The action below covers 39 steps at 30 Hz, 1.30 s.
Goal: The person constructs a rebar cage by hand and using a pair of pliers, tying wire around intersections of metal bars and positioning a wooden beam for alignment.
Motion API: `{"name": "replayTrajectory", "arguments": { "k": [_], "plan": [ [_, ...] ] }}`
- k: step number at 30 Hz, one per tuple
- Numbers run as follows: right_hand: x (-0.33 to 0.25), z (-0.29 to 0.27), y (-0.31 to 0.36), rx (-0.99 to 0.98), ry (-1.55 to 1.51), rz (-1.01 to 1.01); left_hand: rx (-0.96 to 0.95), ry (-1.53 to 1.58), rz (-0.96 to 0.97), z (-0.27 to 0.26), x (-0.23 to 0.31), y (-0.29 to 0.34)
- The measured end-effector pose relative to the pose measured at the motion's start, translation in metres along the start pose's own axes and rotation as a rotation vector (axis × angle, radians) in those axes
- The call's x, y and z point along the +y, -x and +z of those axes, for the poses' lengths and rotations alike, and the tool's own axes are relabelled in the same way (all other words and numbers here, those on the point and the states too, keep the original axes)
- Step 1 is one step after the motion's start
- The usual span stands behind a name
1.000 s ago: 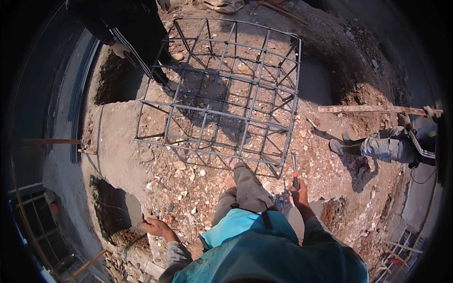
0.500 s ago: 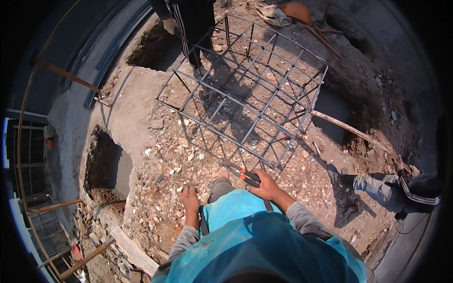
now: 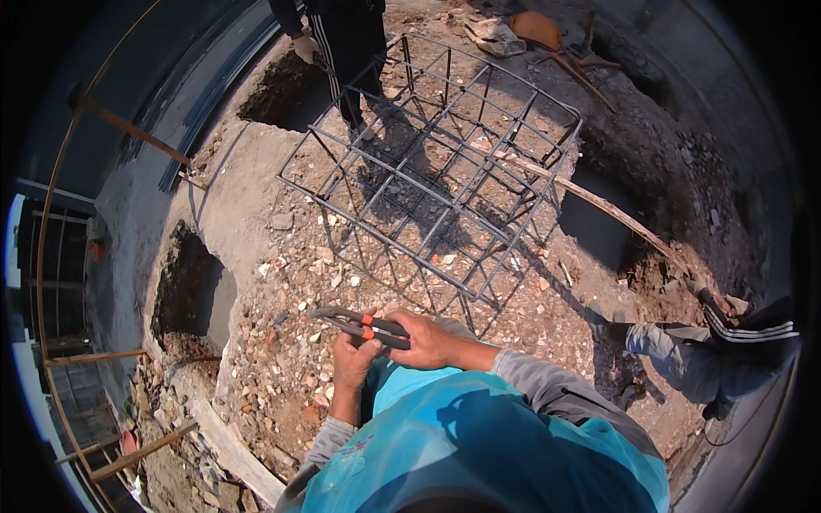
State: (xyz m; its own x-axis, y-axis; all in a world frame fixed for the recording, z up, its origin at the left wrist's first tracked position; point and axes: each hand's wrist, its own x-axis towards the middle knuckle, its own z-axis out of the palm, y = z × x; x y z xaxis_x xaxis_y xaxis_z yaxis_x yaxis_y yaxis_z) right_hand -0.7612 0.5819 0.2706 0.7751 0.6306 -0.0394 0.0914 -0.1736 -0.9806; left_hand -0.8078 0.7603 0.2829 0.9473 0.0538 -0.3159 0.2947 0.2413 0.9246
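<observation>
A pair of pincers (image 3: 340, 323), with dark metal jaws and black handles banded in orange, is held in front of my body, jaws pointing left. My right hand (image 3: 430, 339) is closed round the handle end. My left hand (image 3: 351, 365) meets the tool from below, its thumb against the orange bands and its fingers curled behind the handles. Beyond my hands stands a box-shaped rebar cage (image 3: 445, 162) of tied steel bars, apart from both hands.
One person (image 3: 351, 60) stands behind the cage, a gloved hand at their side. Another person (image 3: 710, 350) at the right grips a long wooden pole (image 3: 616, 214) reaching to the cage. Pits (image 3: 197, 291) (image 3: 599, 214) flank the rubble ground. A string-and-stake wooden frame (image 3: 128, 132) stands left.
My right hand has carried the pincers left and toward my left hand, which has risen to meet them. The right-hand person's pole now reaches further over to the cage.
</observation>
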Motion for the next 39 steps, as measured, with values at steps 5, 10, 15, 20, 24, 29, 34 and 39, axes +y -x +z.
{"name": "replayTrajectory", "arguments": {
  "k": [5, 10, 15, 20, 24, 29, 34, 39],
  "plan": [
    [0.007, 0.005, -0.001, -0.07, 0.074, -0.177, 0.167, -0.068, 0.088, 0.021, -0.003, 0.011],
    [0.02, -0.009, 0.011, -0.106, 0.175, -0.254, 0.493, -0.048, 0.208, 0.001, -0.023, 0.018],
    [0.074, -0.049, 0.048, -0.059, 0.161, 0.297, 0.82, 0.025, 0.297, -0.057, -0.028, 0.027],
    [0.191, -0.097, 0.114, 0.084, 0.428, 0.543, 1.015, 0.238, 0.185, -0.121, -0.055, 0.044],
    [0.232, -0.12, 0.17, 0.278, 0.441, 0.806, 1.235, 0.381, -0.004, -0.168, -0.081, 0.058],
    [0.255, -0.118, 0.22, 0.439, 0.411, 0.877, 1.441, 0.375, -0.103, -0.211, -0.118, 0.081],
    [0.235, -0.102, 0.215, 0.466, 0.231, 0.946, 1.544, 0.228, -0.03, -0.199, -0.139, 0.082],
    [0.244, -0.097, 0.188, 0.387, 0.43, 0.76, 1.18, -0.231, -0.028, -0.24, -0.156, 0.075]
  ]
}}
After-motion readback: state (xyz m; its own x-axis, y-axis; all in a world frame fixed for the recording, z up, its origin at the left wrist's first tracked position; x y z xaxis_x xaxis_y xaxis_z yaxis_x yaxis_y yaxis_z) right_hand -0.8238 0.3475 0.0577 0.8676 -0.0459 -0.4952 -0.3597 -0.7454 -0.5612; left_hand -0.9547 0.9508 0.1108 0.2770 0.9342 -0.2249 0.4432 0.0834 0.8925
